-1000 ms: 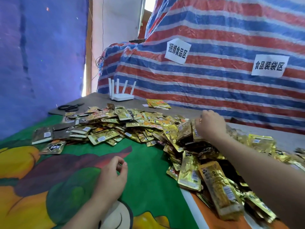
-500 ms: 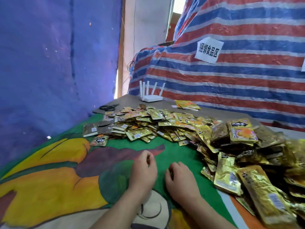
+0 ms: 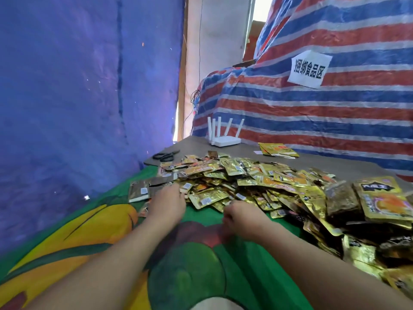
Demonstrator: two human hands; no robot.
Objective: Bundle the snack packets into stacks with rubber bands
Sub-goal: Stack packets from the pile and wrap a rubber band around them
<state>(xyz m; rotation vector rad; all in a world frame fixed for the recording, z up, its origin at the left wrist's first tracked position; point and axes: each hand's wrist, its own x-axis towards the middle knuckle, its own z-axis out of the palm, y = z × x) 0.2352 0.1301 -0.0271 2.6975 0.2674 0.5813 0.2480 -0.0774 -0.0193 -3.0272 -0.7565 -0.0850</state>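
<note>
A wide pile of gold foil snack packets [image 3: 263,182] covers the table from the middle to the right edge. A few dark brown packets [image 3: 139,191] lie at its left end. My left hand [image 3: 167,203] reaches forward, and its fingers touch the packets at the near left edge of the pile. My right hand [image 3: 238,217] rests on the green cloth just before the pile's near edge. Its fingers are curled under and nothing shows in them. No rubber band can be made out.
The table wears a green and yellow printed cloth [image 3: 93,238]. Black scissors [image 3: 165,155], a white router [image 3: 224,140] and a few separate packets [image 3: 277,149] lie at the far end. A blue wall [image 3: 67,108] stands left, a striped tarp [image 3: 312,113] behind.
My right hand left the pile's top and came down beside my left hand. Both then moved forward to the near edge of the pile. The view swung left.
</note>
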